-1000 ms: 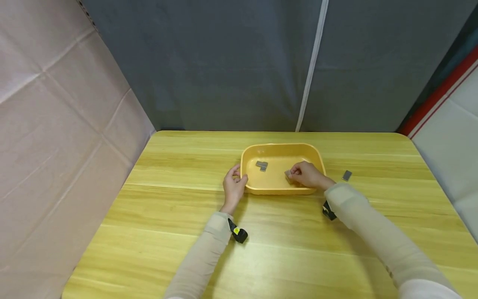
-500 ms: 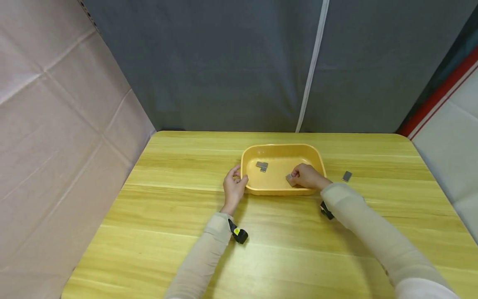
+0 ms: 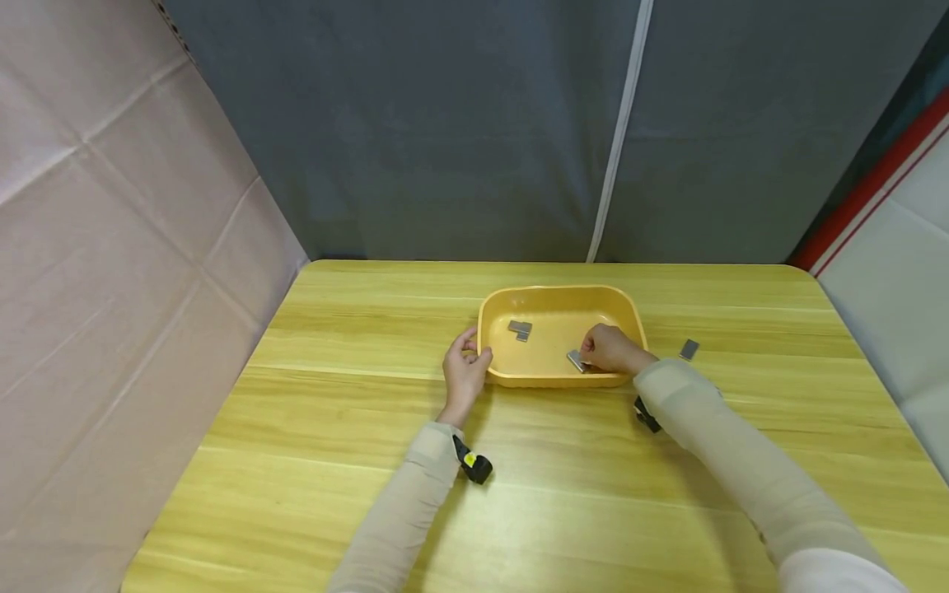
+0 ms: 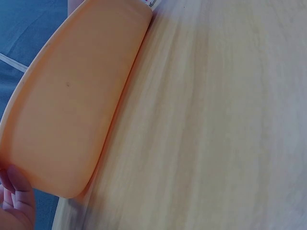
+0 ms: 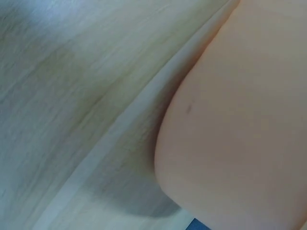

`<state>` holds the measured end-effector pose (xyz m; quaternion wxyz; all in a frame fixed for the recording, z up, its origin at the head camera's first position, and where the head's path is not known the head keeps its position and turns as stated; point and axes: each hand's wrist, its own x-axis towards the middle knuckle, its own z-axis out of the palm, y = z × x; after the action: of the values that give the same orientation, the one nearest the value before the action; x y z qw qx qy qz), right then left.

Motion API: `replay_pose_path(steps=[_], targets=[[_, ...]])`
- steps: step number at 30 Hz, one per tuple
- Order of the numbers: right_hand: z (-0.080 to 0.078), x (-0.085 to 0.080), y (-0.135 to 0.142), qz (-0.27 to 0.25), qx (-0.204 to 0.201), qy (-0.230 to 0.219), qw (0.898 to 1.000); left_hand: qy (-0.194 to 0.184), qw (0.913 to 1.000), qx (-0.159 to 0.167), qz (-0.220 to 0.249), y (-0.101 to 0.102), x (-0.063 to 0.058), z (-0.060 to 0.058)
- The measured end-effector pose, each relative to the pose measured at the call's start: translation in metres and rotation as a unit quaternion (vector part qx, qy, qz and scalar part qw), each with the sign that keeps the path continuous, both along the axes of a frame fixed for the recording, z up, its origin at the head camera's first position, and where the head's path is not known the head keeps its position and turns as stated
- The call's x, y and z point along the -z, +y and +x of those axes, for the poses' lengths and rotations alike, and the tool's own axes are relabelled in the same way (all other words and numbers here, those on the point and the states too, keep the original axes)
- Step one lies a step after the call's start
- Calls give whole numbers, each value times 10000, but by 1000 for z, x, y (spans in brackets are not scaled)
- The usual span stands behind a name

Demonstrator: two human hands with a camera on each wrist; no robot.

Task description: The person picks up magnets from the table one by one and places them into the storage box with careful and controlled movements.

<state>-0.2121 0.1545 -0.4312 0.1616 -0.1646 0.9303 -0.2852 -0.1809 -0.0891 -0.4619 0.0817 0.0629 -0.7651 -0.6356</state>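
A yellow plastic tray [image 3: 522,381] stands on the wooden table. At its left end my left hand [image 3: 465,371] grips the wall, thumb at the rim and fingers outside; in the left wrist view, thumb and fingers meet at the tray's edge. My right hand [image 3: 611,350] reaches into the tray's right half, its curled fingers pinching at a small flat grey rectangular piece [image 3: 575,359] low near the front wall. The hand partly covers what lies there. Several similar grey pieces [image 3: 521,329] lie together in the tray's left half. The right wrist view shows the tray's outer wall [image 5: 230,124], not the hand.
One more flat grey piece [image 3: 689,350] lies on the table [image 3: 371,346], to the right of the tray and beyond the right sleeve [image 3: 689,403]. A dark grey curtain [image 3: 445,132] hangs behind the table, with light sheeting [image 3: 111,288] at the left.
My right hand has lowered slightly toward the tray's front wall, and the grey piece at its fingertips has tipped flatter. The left hand and the tray stay in place.
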Motion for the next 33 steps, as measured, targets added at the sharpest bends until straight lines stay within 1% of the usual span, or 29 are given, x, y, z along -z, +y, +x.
replay_pose_path(steps=[3, 6, 10, 19, 23, 25, 28, 30, 32, 33], targets=[[0, 0, 0, -47, -5, 26, 10000, 42, 10000, 5, 5, 0, 0, 1], [1, 0, 0, -115, -17, 83, 9999, 56, 10000, 51, 18, 1, -15, 8], [1, 0, 0, -179, 62, 119, 9997, 49, 9999, 97, 21, 5, -37, 17], [2, 0, -2, -390, 341, -1, 9987, 53, 10000, 74, 32, 5, -39, 19], [1, -1, -1, -528, 476, 50, 9975, 64, 9999, 98, 67, 5, -37, 18], [1, 0, -1, -590, 560, 165, 9966, 91, 9999, 103, 72, 5, -35, 16], [0, 1, 0, -707, 662, 384, 9946, 66, 9998, 108, 130, 3, -23, 9], [0, 0, 1, -867, 700, 509, 9925, 53, 9999, 72, 89, 1, -15, 5], [1, -1, 1, -1029, 760, 539, 9903, 22, 10000, 44, 63, 0, -7, 1], [1, -2, 1, -1107, 788, 531, 9893, 27, 10000, 20, 21, 0, -5, 0]])
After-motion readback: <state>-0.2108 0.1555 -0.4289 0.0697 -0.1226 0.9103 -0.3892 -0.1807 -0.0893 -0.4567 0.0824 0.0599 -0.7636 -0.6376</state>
